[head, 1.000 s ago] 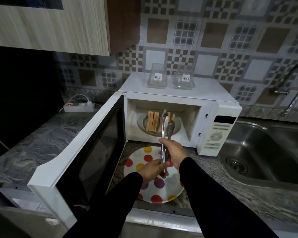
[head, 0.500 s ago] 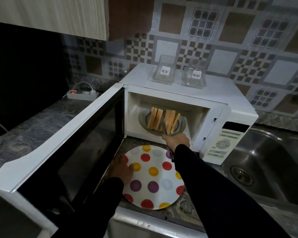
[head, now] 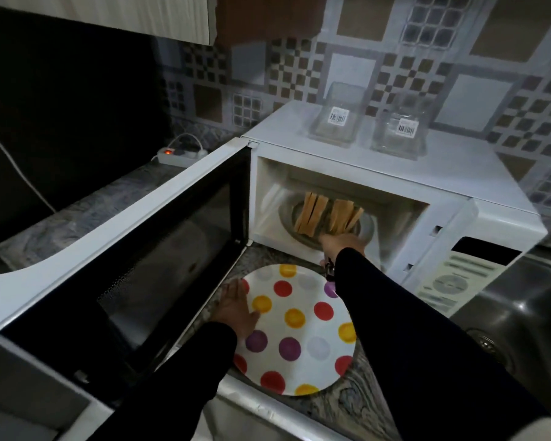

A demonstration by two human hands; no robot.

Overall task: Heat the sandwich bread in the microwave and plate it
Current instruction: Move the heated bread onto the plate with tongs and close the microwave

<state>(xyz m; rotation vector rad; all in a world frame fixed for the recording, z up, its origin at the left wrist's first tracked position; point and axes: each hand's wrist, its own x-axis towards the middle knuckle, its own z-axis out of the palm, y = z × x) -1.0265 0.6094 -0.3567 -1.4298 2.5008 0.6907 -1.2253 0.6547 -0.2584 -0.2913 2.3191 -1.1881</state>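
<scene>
Since earlier, my right hand (head: 342,242) reached into microwave (head: 395,198), centre; finger state hidden, tongs (head: 330,271) handle below wrist. Bread (head: 328,214) on turntable, unplated. Left hand (head: 236,308), fingers flat, steadies plate (head: 299,329).

Bread slices (head: 328,214) in the microwave (head: 458,173) at my twelve o'clock, plate (head: 299,329) on the bench (head: 77,218) before it, sink (head: 522,313) at three, power strip (head: 180,154) at ten.

The right hand (head: 342,243) holds tongs (head: 330,271) at the open microwave (head: 379,173) beside upright bread slices (head: 328,214), while the left hand (head: 236,308) lies flat on the left edge of the dotted plate (head: 303,326) on the tabletop (head: 357,405).
</scene>
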